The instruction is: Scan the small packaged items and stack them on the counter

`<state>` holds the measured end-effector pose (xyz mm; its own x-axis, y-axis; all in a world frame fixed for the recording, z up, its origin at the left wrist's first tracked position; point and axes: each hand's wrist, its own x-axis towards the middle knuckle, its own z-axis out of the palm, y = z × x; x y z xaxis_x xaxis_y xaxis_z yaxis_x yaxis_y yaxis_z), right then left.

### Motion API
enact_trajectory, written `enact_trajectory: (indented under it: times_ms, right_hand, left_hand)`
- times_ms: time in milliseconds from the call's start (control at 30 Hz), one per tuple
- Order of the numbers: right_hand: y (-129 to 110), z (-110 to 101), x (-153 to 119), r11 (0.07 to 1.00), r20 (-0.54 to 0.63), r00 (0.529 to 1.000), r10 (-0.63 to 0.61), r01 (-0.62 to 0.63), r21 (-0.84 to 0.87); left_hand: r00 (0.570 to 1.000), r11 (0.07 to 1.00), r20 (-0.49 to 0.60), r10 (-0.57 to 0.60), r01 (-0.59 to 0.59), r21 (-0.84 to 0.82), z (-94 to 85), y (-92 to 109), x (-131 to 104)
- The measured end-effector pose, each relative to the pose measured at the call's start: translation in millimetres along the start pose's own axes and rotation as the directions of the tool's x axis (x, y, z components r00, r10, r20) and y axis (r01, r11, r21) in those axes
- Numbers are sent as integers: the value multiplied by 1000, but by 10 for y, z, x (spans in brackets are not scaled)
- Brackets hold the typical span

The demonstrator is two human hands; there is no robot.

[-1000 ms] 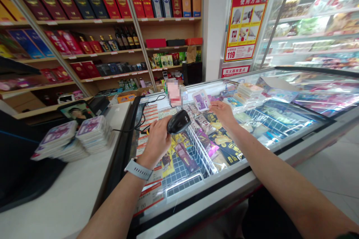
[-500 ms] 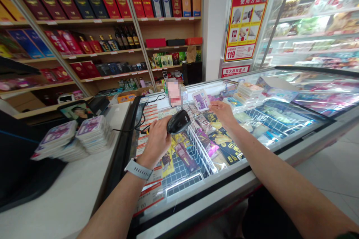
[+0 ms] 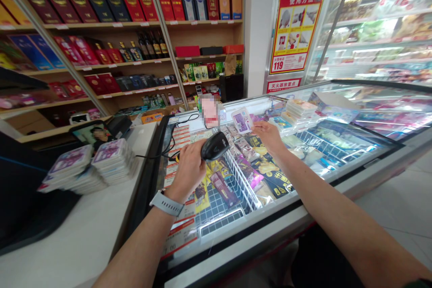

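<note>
My left hand (image 3: 191, 165) is wrapped round the handle of a black barcode scanner (image 3: 215, 146), whose head points to the right. Between the fingertips of my right hand (image 3: 268, 134) is the edge of a flat white packet (image 3: 242, 120) with a purple label, held tilted above the freezer's glass. The packet is apart from the scanner, a little beyond it to the right. Past my right hand, a stack of similar flat packets (image 3: 299, 112) lies on the glass.
Under the glass of the chest freezer (image 3: 216, 245) are wire baskets (image 3: 241, 184) and bagged goods. On the white counter (image 3: 97, 225) at left stand piles of flat packets (image 3: 113, 162) near a small screen (image 3: 92, 132). The scanner's cable (image 3: 168, 139) loops over the freezer's left edge. Shelves of boxes line the back.
</note>
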<state>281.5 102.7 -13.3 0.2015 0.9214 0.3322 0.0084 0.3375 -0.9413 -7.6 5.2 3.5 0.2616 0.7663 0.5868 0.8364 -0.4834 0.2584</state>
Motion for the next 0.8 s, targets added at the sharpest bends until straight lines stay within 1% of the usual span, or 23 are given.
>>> enact_trajectory:
  times_ms: [200, 467, 633, 800]
  right_hand:
    - [4, 13, 7, 1000, 6, 1000, 3, -3, 23]
    - [6, 31, 1, 999, -21, 1000, 7, -6, 49]
    - [-54, 25, -26, 1000, -17, 999, 29, -29, -7]
    - [-92, 24, -50, 997, -52, 997, 60, -63, -45]
  left_hand:
    - [1000, 1000, -7, 10, -9, 4, 18, 2, -10]
    - [1000, 1000, 4, 19, -19, 9, 16, 8, -18]
    - [1000, 1000, 22, -8, 8, 3, -5, 44, -8]
    - [999, 1000, 30, -30, 30, -4, -6, 66, -12]
